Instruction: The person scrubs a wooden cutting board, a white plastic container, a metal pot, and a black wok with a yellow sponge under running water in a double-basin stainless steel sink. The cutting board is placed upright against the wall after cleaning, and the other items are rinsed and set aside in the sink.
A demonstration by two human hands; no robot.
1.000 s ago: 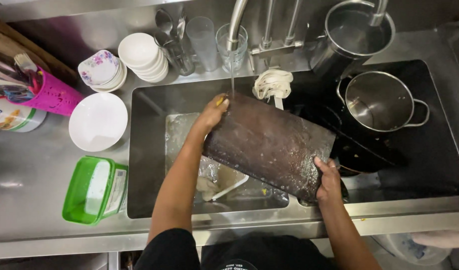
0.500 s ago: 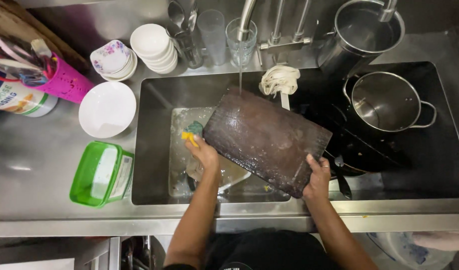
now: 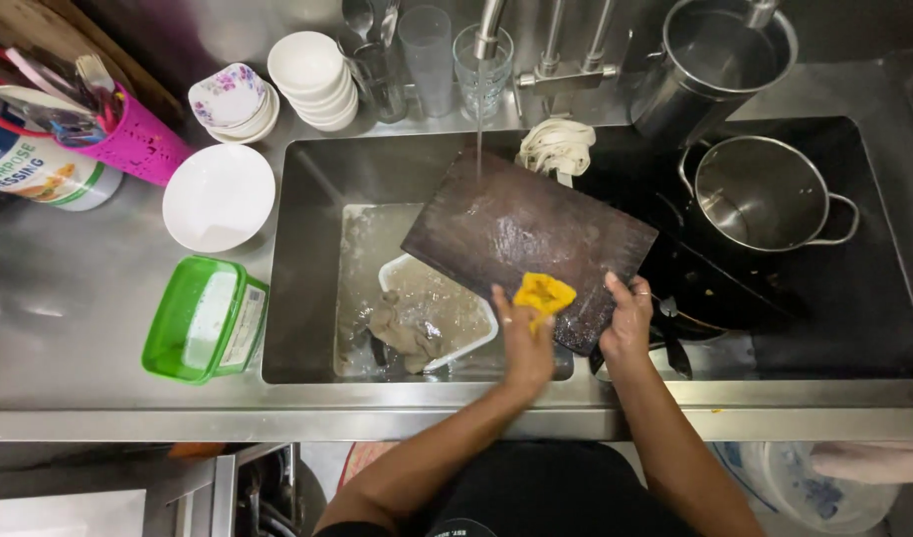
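Left hand (image 3: 524,343) pressing yellow sponge (image 3: 543,293) on board (image 3: 516,234), long axis ten-to-four; right hand (image 3: 626,323) fingers clamped on four-o'clock edge.

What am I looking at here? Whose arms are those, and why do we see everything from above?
The picture comes from a camera worn on a person's head, so you look down just as they do. The two arms at the bottom are that person's own.

They stand at a metal sink. Water runs from the tap onto a dark cutting board. The right hand grips the board's lower edge, tilted over the sink. The left hand presses a yellow sponge on it.

In the sink below sits a white tub of murky water. To the right are a steel pot and dark pans. On the counter to the left are white bowls, a white plate and a green box.
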